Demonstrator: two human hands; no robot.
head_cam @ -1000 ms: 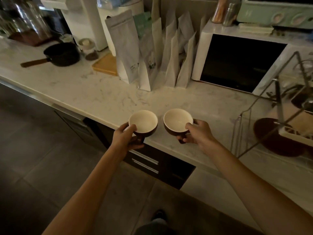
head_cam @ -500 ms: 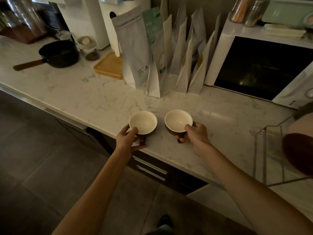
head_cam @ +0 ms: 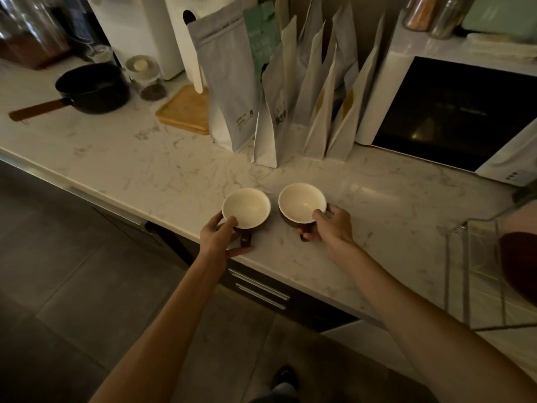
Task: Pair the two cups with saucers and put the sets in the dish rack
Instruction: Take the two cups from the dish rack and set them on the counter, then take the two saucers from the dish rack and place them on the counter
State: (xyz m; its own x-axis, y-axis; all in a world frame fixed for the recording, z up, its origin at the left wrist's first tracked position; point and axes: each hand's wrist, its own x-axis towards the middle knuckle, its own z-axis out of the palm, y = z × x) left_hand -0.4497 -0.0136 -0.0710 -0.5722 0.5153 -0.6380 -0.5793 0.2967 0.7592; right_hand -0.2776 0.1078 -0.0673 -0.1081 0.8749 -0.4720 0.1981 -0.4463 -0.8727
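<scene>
Two brown cups with cream insides sit side by side near the front edge of the marble counter [head_cam: 174,175]. My left hand [head_cam: 218,238] grips the left cup [head_cam: 246,207] at its rim and handle. My right hand [head_cam: 331,225] holds the right cup [head_cam: 300,203], thumb on the rim and fingers around the handle. A wire dish rack [head_cam: 476,274] stands at the right edge, with a dark brown saucer [head_cam: 517,266] leaning in it.
Several paper coffee bags [head_cam: 290,91] stand behind the cups. A white microwave [head_cam: 453,109] is at the back right. A black saucepan [head_cam: 90,88], a glass jar [head_cam: 148,77] and a wooden board [head_cam: 186,110] are at the back left. Drawers sit below the counter edge.
Both cups have come down from just above the counter edge and moved a little farther onto the counter. The view has shifted left, so less of the dish rack shows.
</scene>
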